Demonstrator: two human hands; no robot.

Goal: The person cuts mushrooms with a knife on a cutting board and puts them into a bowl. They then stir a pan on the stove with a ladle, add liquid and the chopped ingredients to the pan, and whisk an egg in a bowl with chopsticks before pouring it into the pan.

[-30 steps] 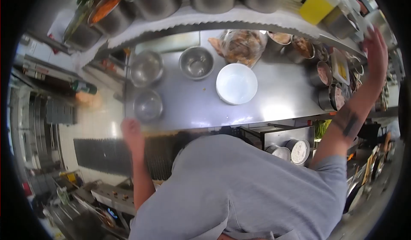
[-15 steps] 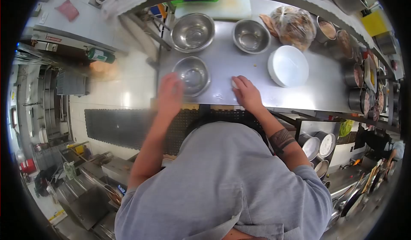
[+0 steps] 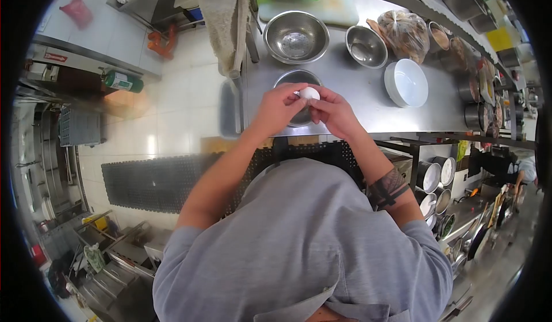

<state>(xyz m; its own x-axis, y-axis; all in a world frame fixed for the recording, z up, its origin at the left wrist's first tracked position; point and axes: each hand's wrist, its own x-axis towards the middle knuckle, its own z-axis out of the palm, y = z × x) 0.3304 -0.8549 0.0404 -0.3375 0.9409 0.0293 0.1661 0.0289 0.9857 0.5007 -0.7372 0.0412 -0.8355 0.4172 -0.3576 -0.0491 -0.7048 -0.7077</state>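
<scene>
A white egg is held between the fingertips of both hands, above a steel mixing bowl at the front edge of the counter. My left hand grips its left side, and my right hand pinches it from the right. Both hands cover much of the bowl, so its contents are hard to see. Behind it stands a larger steel bowl, with something clear or shiny at its bottom. A smaller steel bowl sits to its right. Farther right is a white bowl.
A cutting board lies at the counter's back, beside a plastic bag of brown food. Metal food containers line the right end. A cloth hangs at the left. Another person is at the far right.
My right hand has brought the egg from the bare counter to over the front bowl. My left hand, blurred beside that bowl before, has come in to hold the egg too.
</scene>
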